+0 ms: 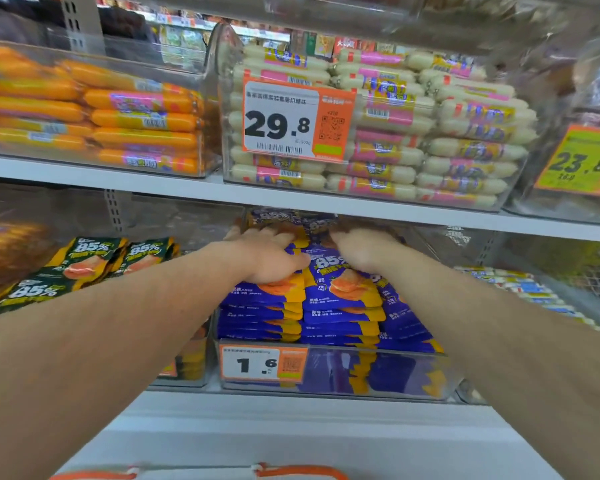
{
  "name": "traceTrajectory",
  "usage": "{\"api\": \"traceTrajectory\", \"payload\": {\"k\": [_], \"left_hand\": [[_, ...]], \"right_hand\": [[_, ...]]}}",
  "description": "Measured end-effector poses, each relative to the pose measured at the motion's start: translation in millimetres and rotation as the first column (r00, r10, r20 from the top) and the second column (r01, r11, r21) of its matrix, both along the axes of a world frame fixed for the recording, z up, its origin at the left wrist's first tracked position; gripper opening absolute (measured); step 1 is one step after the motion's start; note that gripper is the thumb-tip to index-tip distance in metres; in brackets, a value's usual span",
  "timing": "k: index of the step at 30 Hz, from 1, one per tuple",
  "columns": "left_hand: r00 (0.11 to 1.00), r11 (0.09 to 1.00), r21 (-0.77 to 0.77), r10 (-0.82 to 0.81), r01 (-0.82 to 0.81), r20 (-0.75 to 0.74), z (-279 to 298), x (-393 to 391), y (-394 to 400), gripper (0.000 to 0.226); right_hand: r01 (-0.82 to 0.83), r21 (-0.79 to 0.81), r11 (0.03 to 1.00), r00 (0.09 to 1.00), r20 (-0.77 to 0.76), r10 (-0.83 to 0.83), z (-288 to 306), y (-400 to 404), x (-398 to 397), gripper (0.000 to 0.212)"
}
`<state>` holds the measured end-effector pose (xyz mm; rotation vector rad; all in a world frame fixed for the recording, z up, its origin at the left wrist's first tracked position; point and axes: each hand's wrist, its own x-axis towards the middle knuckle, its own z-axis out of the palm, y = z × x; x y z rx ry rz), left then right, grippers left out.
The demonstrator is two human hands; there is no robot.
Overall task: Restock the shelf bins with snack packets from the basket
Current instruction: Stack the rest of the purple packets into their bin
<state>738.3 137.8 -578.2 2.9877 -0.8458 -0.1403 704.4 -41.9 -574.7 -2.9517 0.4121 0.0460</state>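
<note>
While both arms are reaching deep under the upper shelf board, the blue snack packets (340, 289) are lying stacked in several leaning rows inside the clear bin (378, 372) at the middle of the lower shelf, filling it well above its front wall. The left hand (267, 254) is lying palm down on the top of the left rows, its fingers spreading over the packets toward the back of the bin and its thumb pointing toward the middle, pressing rather than gripping. The right hand (361, 249) is resting on the right rows just beside it, fingers running back into the shadow under the shelf; whether those fingers are curling round a packet or lying flat cannot be told, because their tips are hiding behind the pile. A white and orange price tag (264, 364) reading 1.6 is hanging on the bin's front wall. Just to the left, green snack packets (84, 261) are sitting in a neighbouring bin. On the shelf above, a bin of white sausages (430, 143) is carrying a larger price card (297, 121) reading 29.8, with a bin of orange sausages (118, 116) to its left and a yellow price card (582, 161) reading 23.8 to its right. At the bottom edge, orange handles (302, 472) are peeking into view.
</note>
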Motion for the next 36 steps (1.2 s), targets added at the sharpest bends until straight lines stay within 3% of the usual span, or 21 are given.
{"api": "traceTrajectory", "payload": {"k": [4,6,11,15,17,20,26,36], "left_hand": [[0.999,0.996,0.082,-0.041,0.044,-0.029,-5.6,-15.1,12.6,0.073],[0.999,0.994,0.104,-0.04,0.042,-0.025,-7.6,-18.1,15.0,0.074],[0.999,0.997,0.076,-0.03,0.031,-0.021,-7.9,-18.6,15.1,0.074],[0.998,1.0,0.029,-0.007,0.006,0.055,-2.4,-5.4,6.8,0.072],[1.0,0.999,0.036,0.008,-0.008,0.022,1.8,3.0,-1.6,0.071],[0.999,0.997,0.074,0.02,-0.018,-0.025,2.5,13.9,-4.0,0.069],[0.997,0.994,0.091,0.062,-0.066,0.05,-6.1,22.7,4.1,0.073],[0.995,0.995,0.017,0.093,-0.094,0.018,-7.9,25.2,2.7,0.073]], "right_hand": [[0.125,-0.104,0.987,0.992,-0.001,-0.126,-12.5,-23.1,-41.0,0.053],[0.156,-0.102,0.982,0.985,-0.061,-0.163,-21.4,-30.2,-53.1,0.057],[0.24,-0.094,0.966,0.968,-0.049,-0.245,-26.9,-37.0,-57.8,0.066],[0.235,-0.163,0.958,0.97,-0.022,-0.241,-8.6,-42.7,-43.9,0.059],[0.237,-0.175,0.956,0.966,-0.061,-0.25,-0.8,-46.3,-33.0,0.061],[0.179,-0.114,0.977,0.978,-0.091,-0.19,4.2,-45.1,-21.7,0.057],[0.166,-0.061,0.984,0.967,-0.186,-0.175,-2.1,-34.8,-14.6,0.043],[0.165,-0.057,0.985,0.979,-0.114,-0.171,-4.3,-35.2,-13.2,0.047]]}}
